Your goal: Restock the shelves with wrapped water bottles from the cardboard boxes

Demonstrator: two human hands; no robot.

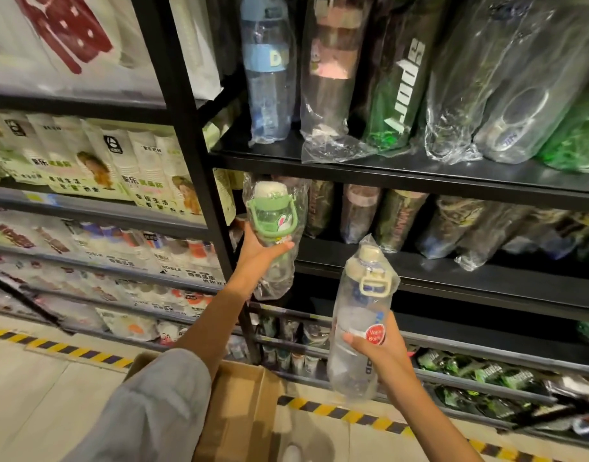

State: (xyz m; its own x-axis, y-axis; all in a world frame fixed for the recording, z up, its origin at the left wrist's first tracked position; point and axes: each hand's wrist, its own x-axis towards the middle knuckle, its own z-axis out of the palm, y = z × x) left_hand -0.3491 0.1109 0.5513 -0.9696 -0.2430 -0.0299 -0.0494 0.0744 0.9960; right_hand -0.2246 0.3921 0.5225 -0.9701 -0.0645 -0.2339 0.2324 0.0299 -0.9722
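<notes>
Two wrapped bottles, fingers of each hand clamped round one, before black store shelves [419, 181] above striped floor tape [353, 416].

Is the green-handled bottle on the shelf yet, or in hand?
In hand: the left hand grips the green-handled bottle upright in front of the shelf, not set down.

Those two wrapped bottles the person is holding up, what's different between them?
The green-handled bottle in the left hand is short, with a green carry loop and a rabbit picture; the cream-capped bottle in the right hand is taller and slimmer, with a cream loop and a red round sticker. The green one is raised at the shelf; the cream one is lower. Both are clear and bagged in plastic.
</notes>
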